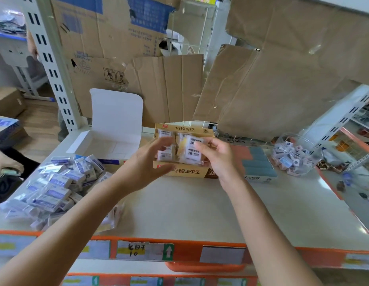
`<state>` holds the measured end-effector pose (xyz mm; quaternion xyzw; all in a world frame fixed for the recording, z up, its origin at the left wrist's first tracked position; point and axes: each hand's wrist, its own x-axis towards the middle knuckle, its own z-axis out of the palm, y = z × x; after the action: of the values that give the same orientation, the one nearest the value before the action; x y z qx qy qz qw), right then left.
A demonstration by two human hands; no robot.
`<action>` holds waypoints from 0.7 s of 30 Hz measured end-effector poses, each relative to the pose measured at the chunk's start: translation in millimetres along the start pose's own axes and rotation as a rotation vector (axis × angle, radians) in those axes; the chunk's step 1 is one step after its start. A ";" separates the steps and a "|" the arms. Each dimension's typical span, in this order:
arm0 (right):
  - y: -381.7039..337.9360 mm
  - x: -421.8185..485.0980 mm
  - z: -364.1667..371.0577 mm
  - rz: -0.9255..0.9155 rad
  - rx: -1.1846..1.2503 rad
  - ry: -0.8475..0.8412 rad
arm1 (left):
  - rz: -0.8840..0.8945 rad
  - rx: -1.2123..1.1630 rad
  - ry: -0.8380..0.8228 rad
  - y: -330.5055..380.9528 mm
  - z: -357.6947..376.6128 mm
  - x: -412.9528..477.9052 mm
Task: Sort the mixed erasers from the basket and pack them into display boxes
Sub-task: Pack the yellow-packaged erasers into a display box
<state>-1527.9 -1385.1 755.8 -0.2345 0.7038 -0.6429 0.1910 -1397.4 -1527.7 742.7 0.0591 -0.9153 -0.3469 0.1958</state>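
The right hand (218,159) pinches a clear-wrapped pack of white erasers (192,150) above the tan cardboard display box (185,172) under both hands, while the left hand (146,164) hovers loosely spread beside that pack, with a heap of blue-and-white wrapped erasers (55,178) further left.

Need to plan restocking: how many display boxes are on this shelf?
3: a white open box at left, a tan box in the middle, a teal-filled box at right. Others may be hidden.

bare shelf (179,213) centre, eraser pile (55,182) left, jar (295,155) right
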 end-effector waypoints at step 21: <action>5.3 43.6 -11.7 0.230 -0.552 -0.169 | -0.134 0.255 -0.152 -18.9 9.0 29.4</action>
<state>-1570.6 -1400.3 753.2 -0.2489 0.8553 -0.3797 0.2496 -1428.5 -1543.6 733.5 0.1181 -0.9581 -0.2435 0.0933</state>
